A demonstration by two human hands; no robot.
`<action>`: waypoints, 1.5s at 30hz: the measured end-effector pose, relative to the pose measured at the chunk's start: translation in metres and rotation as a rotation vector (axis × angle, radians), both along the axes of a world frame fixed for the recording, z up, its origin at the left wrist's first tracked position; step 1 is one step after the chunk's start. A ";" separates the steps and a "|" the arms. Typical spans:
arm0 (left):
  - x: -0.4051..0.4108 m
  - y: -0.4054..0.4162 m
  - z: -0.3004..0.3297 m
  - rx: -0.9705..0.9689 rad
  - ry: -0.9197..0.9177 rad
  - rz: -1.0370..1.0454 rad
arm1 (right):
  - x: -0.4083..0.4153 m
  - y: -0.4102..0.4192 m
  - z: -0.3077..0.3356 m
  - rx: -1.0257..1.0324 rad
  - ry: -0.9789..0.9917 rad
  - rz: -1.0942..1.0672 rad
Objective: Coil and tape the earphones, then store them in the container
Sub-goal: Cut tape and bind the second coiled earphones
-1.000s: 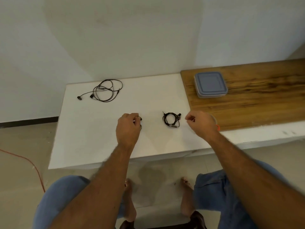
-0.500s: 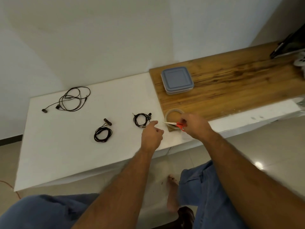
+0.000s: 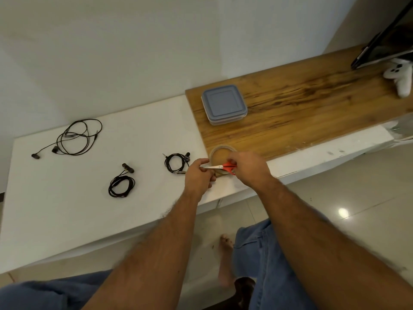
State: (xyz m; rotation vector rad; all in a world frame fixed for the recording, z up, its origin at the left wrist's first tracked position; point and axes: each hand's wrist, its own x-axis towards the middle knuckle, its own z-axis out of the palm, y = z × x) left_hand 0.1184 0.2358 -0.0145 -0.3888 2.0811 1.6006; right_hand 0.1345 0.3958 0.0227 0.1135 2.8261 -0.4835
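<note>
Cutting tape for the coiled earphones, both hands busy at the tape roll (image 3: 222,151).

Right hand (image 3: 248,170) curled round the red handles of small scissors (image 3: 220,167), thin metal blades pointing left; left hand (image 3: 199,175) with fingers bent at the blade tips, probably pinching a tape end, though no strip visible. Roll a flat translucent ring on the edge of the grained wooden board (image 3: 312,104). On the smooth white surface (image 3: 67,209): one tight coil (image 3: 176,163) just left of the hands, a second coil (image 3: 121,185) further left, a loose untidy set (image 3: 73,139) well apart. Grey-lidded square container (image 3: 224,104) closed on the board. Next: snipping a short strip, wrapping it round a coil, opening the lid.
</note>
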 end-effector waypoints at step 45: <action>0.036 -0.027 0.013 -0.121 0.003 0.242 | -0.011 -0.030 -0.014 -0.077 0.034 -0.289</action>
